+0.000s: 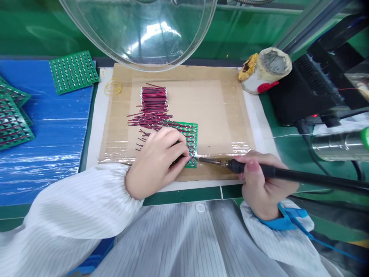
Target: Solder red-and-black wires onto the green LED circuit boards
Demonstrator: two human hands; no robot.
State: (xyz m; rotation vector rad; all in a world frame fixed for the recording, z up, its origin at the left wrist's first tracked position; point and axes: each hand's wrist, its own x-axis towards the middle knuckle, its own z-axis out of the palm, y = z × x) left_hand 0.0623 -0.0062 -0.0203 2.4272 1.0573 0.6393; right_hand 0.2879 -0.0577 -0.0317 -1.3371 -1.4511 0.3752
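Note:
My right hand (263,181) grips a soldering iron (276,173) by its black handle, pencil-like. The iron's metal tip points left and meets the right edge of a green circuit board (191,134). Dark red and black wires lie in rows across that board. My left hand (161,156) rests over the board's left part, its fingers curled and thumb and fingertips pinched together near the iron's tip. Whatever is in the pinch is too small or hidden. Just beyond my left hand lies a heap of short red-and-black wires (152,117), with bare silvery ends.
A cardboard sheet (221,104) lies under the work. Several circuit boards (73,72) rest on a blue surface (57,134) at left. Overhead is a clear round shield (138,30). At right stand a crusted pot (273,63), a black device (302,84) and a solder wire (288,135).

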